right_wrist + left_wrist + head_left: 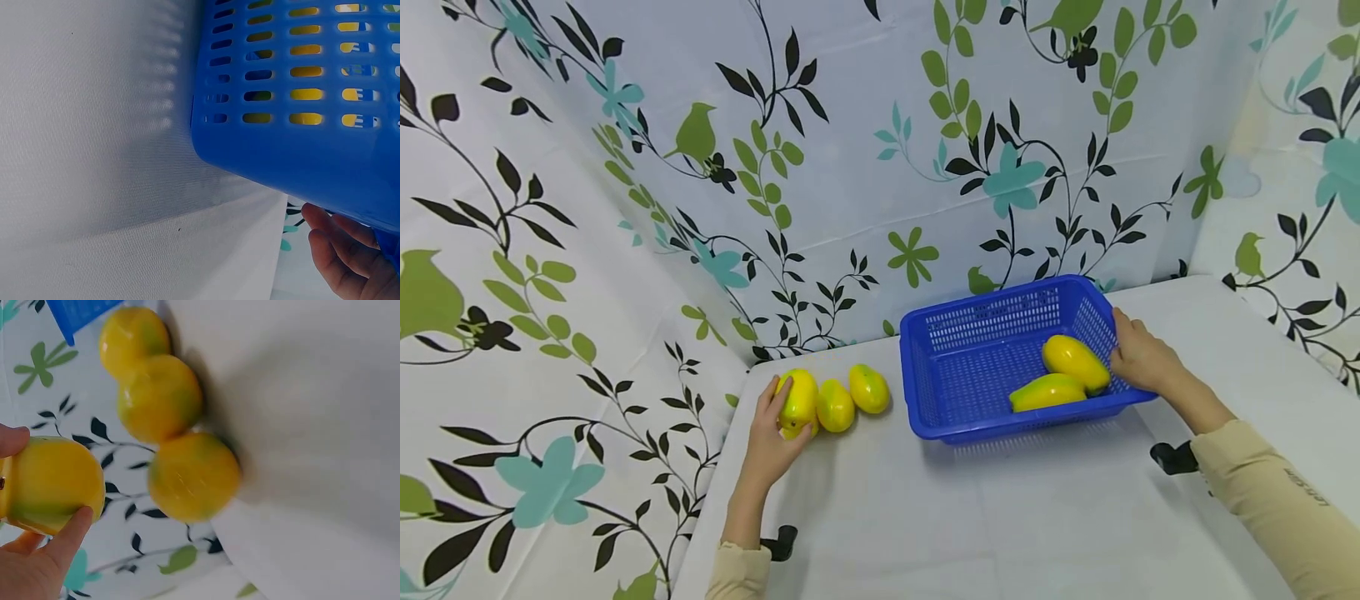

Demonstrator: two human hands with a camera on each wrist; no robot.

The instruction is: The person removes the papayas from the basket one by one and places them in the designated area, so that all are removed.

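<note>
Your left hand (775, 437) clasps, thumb (803, 437) opposite curved fingers (767, 402); your right hand (1142, 357) grips, beige-sleeved forearm (1270, 492) slanting back from its fingers.

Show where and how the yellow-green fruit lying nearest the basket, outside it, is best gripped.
Probably around the rounded sides of that yellow-green fruit, coming from above and slightly right: a neighbouring fruit crowds its left, while a gap separates it from the blue basket.
</note>
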